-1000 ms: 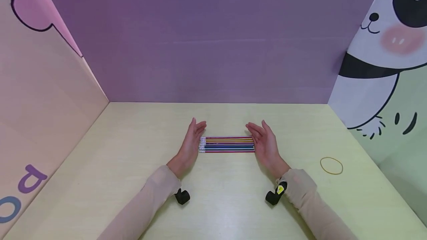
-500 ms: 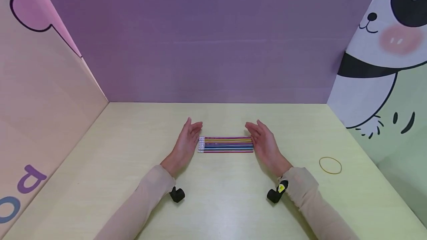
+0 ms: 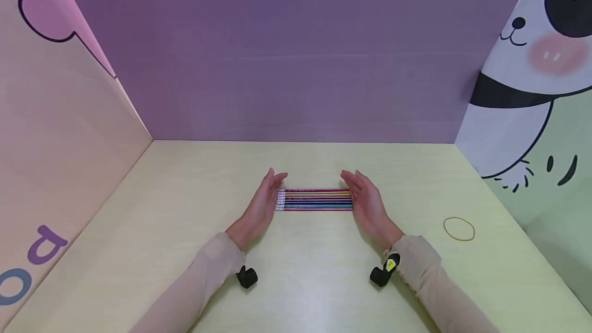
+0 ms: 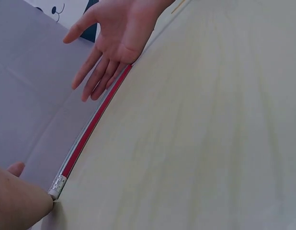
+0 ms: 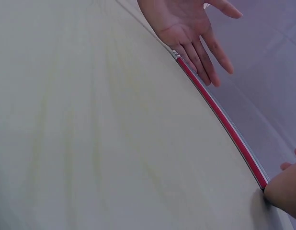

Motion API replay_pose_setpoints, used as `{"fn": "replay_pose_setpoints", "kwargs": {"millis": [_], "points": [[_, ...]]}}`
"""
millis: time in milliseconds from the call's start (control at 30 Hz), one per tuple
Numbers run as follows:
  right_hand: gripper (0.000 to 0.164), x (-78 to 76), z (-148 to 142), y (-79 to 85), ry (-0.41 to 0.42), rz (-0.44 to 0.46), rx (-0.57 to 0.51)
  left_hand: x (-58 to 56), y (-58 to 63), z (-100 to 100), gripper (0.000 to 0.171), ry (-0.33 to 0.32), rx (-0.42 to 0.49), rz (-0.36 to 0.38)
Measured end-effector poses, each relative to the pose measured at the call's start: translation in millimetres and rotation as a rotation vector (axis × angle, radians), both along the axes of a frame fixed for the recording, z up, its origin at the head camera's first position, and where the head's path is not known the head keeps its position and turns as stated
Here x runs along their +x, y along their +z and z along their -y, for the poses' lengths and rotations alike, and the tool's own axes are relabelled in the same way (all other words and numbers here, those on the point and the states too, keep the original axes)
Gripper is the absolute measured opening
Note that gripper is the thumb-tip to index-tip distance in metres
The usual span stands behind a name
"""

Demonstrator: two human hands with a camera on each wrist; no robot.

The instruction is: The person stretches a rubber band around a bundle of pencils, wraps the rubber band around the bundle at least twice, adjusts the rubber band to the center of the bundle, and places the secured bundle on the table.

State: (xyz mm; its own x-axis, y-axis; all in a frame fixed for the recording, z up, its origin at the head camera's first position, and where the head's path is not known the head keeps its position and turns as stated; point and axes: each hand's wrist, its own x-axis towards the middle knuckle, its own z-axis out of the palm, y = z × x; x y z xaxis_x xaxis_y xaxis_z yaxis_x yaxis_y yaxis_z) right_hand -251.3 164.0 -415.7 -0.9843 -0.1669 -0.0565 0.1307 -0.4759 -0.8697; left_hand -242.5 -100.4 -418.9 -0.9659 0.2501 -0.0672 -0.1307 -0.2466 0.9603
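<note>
A row of several pencils (image 3: 318, 200) in different colours lies side by side on the table, their white eraser ends to the left. My left hand (image 3: 262, 203) stands on edge at the eraser ends, palm inward and fingers extended. At the opposite ends my right hand (image 3: 368, 204) stands the same way, its palm against them. In the left wrist view the nearest pencil (image 4: 97, 120) is red, running from the left hand to the right palm (image 4: 126, 33). The right wrist view shows this red pencil (image 5: 220, 112) between both hands too.
A yellow rubber band (image 3: 459, 229) lies on the pale table (image 3: 305, 271) to the right of the right hand. A purple panel (image 3: 296, 66) rises behind the table, with printed panels on both sides.
My left hand drew slightly away from the eraser ends, then came back in against them. The eraser ends now line up more evenly. The right hand has barely moved.
</note>
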Motion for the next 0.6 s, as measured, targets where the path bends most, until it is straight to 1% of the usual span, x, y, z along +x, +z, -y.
{"fn": "replay_pose_setpoints", "kwargs": {"millis": [100,200,233,267,300,333,367,400,467,500,533,600], "points": [[0.058,-0.7,-3,2.4,0.026,0.009,0.063,-1.4,1.1,2,0.076,0.002,0.003,0.014],[0.058,-2.0,-10,5.7,0.097,0.005,0.171,-3.6,3.2,5,0.07,0.01,0.005,0.057],[0.057,-2.2,-12,7.6,0.123,-0.007,0.213,-4.1,4.4,7,0.068,0.01,-0.011,0.061],[0.057,-2.6,-14,9.3,0.149,-0.026,0.253,-4.8,5.8,8,0.065,0.006,-0.046,0.049],[0.056,-2.7,-16,11.4,0.172,-0.052,0.294,-5.2,7.5,9,0.062,0.005,-0.103,0.032],[0.055,-2.9,-18,13.7,0.189,-0.08,0.337,-5.2,9.7,11,0.06,0.001,-0.191,0.001],[0.055,-2.9,-20,16.0,0.195,-0.105,0.388,-4.6,12.3,12,0.058,-0.009,-0.294,-0.037],[0.055,-2.8,-21,18.6,0.195,-0.126,0.451,-3.3,15.4,14,0.057,-0.023,-0.416,-0.085],[0.055,-2.8,-24,22.8,0.189,-0.168,0.591,-0.4,22.0,16,0.056,-0.066,-0.651,-0.204],[0.056,-2.5,-25,25.1,0.189,-0.189,0.679,1.7,25.8,16,0.056,-0.094,-0.751,-0.258],[0.058,-2.4,-26,27.2,0.195,-0.209,0.768,3.6,29.3,17,0.058,-0.127,-0.844,-0.324],[0.061,-2.5,-26,30.6,0.225,-0.267,0.955,6.4,34.9,18,0.06,-0.184,-0.976,-0.44]]}}
